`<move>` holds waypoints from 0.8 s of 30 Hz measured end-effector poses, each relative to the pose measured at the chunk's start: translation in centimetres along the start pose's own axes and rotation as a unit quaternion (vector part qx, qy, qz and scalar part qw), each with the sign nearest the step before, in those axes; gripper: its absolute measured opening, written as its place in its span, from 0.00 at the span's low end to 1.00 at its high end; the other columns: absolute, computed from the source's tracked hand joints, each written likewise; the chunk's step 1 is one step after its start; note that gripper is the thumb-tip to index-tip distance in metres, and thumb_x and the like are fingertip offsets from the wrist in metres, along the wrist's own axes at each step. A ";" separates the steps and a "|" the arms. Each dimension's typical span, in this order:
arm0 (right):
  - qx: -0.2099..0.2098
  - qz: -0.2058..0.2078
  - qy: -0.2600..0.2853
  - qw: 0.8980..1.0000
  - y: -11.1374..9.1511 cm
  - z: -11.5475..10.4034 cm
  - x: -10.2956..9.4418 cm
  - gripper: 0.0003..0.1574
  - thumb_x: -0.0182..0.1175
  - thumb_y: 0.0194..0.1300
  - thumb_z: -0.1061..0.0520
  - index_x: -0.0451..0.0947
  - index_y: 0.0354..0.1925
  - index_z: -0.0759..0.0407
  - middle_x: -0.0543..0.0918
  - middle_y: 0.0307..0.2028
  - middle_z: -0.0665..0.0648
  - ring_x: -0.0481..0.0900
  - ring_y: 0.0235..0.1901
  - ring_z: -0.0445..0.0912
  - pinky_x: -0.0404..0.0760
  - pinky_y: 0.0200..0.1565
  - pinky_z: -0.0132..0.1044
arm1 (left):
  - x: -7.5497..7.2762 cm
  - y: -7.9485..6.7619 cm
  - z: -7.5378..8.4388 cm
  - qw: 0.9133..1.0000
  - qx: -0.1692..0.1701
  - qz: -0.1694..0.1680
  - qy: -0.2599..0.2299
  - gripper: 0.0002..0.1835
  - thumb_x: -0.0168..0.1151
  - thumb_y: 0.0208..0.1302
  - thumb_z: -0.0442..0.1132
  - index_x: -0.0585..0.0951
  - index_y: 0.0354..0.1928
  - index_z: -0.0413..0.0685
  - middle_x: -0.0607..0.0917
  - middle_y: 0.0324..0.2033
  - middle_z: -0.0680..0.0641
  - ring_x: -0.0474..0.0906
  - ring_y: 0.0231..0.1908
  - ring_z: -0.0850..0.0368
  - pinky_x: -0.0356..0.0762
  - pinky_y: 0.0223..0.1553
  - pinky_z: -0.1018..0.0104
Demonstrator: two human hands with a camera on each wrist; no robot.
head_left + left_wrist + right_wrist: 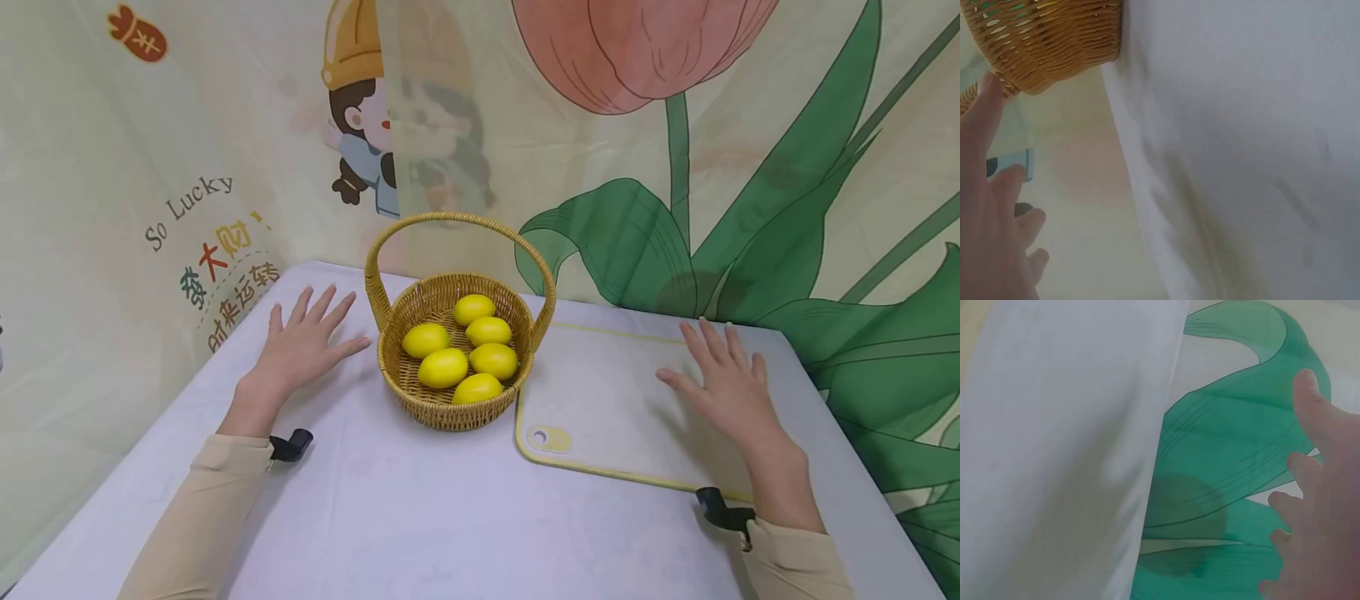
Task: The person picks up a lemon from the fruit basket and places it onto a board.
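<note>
A wicker basket [457, 419] with a tall arched handle stands near the middle of the table, holding several yellow lemons [442, 368]. To its left, my left hand [306, 342] is held with fingers spread, the thumb pointing toward the basket and nothing in its grasp. In the left wrist view the basket [1054, 44] shows at the upper left, by the thumb tip. My right hand [726, 390], also spread and holding nothing, hovers over a white cutting board [607, 408] with a yellow edge. The right wrist view shows the right hand's fingers [1310, 419] apart from any object.
A white cloth covers the table [420, 517]. Behind it hangs a printed curtain [247, 100] with a tulip, leaves and a cartoon figure. The board lies just right of the basket, close against it. Both wrists wear small black cameras [292, 446].
</note>
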State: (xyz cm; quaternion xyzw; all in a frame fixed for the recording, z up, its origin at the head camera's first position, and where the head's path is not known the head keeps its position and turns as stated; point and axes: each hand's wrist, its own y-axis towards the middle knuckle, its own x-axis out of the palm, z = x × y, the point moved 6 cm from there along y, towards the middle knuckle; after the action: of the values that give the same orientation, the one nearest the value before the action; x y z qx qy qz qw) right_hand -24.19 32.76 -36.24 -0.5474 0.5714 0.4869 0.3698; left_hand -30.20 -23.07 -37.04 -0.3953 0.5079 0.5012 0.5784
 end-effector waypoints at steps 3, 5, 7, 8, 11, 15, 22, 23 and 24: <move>-0.009 0.001 0.003 1.000 0.0 -0.8 -0.3 0.57 0.49 0.68 0.27 0.38 0.80 0.49 0.40 0.79 0.64 0.27 0.78 0.65 0.32 0.65 0.80 | 0.0 0.0 0.1 1.000 0.003 -0.002 -0.001 0.48 0.38 0.65 0.77 0.44 0.80 0.63 0.41 0.80 0.43 0.31 0.77 0.33 0.24 0.69 0.24; -0.017 0.005 0.003 1.000 0.0 -1.3 -0.4 0.56 0.50 0.68 0.27 0.39 0.80 0.48 0.41 0.79 0.65 0.28 0.78 0.65 0.32 0.65 0.80 | -0.1 0.0 0.1 1.000 0.005 -0.001 -0.005 0.48 0.38 0.65 0.77 0.45 0.80 0.64 0.41 0.80 0.43 0.31 0.77 0.33 0.24 0.69 0.24; -0.023 0.008 0.001 1.000 0.0 -1.7 -0.4 0.56 0.50 0.68 0.27 0.39 0.80 0.48 0.42 0.79 0.64 0.28 0.78 0.64 0.32 0.65 0.80 | -0.1 0.1 0.1 1.000 0.008 0.000 -0.011 0.48 0.38 0.65 0.77 0.45 0.80 0.64 0.41 0.80 0.43 0.31 0.78 0.33 0.23 0.69 0.24; -0.026 0.010 -0.001 1.000 0.0 -1.9 -0.4 0.56 0.50 0.68 0.27 0.39 0.80 0.47 0.42 0.79 0.64 0.28 0.78 0.64 0.33 0.65 0.80 | 0.0 0.1 0.1 1.000 0.009 0.002 -0.014 0.48 0.38 0.65 0.77 0.45 0.80 0.64 0.41 0.80 0.43 0.31 0.78 0.33 0.23 0.69 0.24; -0.034 0.009 -0.001 0.999 0.1 -2.4 -0.2 0.56 0.50 0.68 0.27 0.39 0.80 0.46 0.43 0.79 0.64 0.28 0.78 0.64 0.33 0.65 0.80 | 0.0 0.2 0.2 1.000 0.012 0.007 -0.019 0.47 0.38 0.64 0.78 0.45 0.80 0.65 0.42 0.80 0.44 0.31 0.78 0.34 0.22 0.69 0.25; -0.042 -0.002 0.010 0.999 -0.1 -3.1 0.0 0.55 0.50 0.68 0.27 0.39 0.80 0.46 0.43 0.80 0.63 0.29 0.78 0.63 0.32 0.66 0.79 | 0.0 0.2 0.2 1.000 0.016 0.011 -0.023 0.47 0.38 0.65 0.77 0.45 0.79 0.66 0.42 0.80 0.44 0.31 0.78 0.35 0.23 0.70 0.26; -0.061 -0.005 0.021 0.998 0.0 -4.5 0.3 0.56 0.53 0.68 0.29 0.40 0.80 0.45 0.44 0.80 0.63 0.31 0.79 0.62 0.33 0.66 0.79 | 0.0 0.4 0.3 0.999 0.022 0.010 -0.034 0.46 0.39 0.65 0.77 0.45 0.79 0.66 0.43 0.80 0.45 0.31 0.78 0.36 0.23 0.70 0.26; -0.063 -0.005 0.024 0.998 0.0 -4.7 0.4 0.56 0.53 0.67 0.29 0.41 0.80 0.45 0.45 0.79 0.63 0.31 0.79 0.62 0.33 0.66 0.78 | 0.1 0.4 0.3 0.999 0.024 0.010 -0.036 0.46 0.39 0.65 0.76 0.45 0.79 0.66 0.43 0.80 0.45 0.31 0.78 0.36 0.24 0.70 0.26; -0.066 -0.005 0.027 0.997 0.1 -4.9 0.4 0.56 0.54 0.67 0.29 0.41 0.80 0.45 0.46 0.79 0.62 0.32 0.79 0.62 0.33 0.67 0.78 | 0.1 0.4 0.4 0.999 0.025 0.009 -0.037 0.46 0.39 0.66 0.76 0.45 0.80 0.66 0.43 0.80 0.45 0.32 0.78 0.35 0.24 0.70 0.25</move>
State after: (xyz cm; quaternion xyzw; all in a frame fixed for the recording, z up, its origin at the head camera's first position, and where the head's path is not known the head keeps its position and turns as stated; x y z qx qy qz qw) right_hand -23.78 27.95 -35.40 -0.5867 0.5445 0.5069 0.3198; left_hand -30.57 -22.62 -37.07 -0.3574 0.5017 0.5079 0.6022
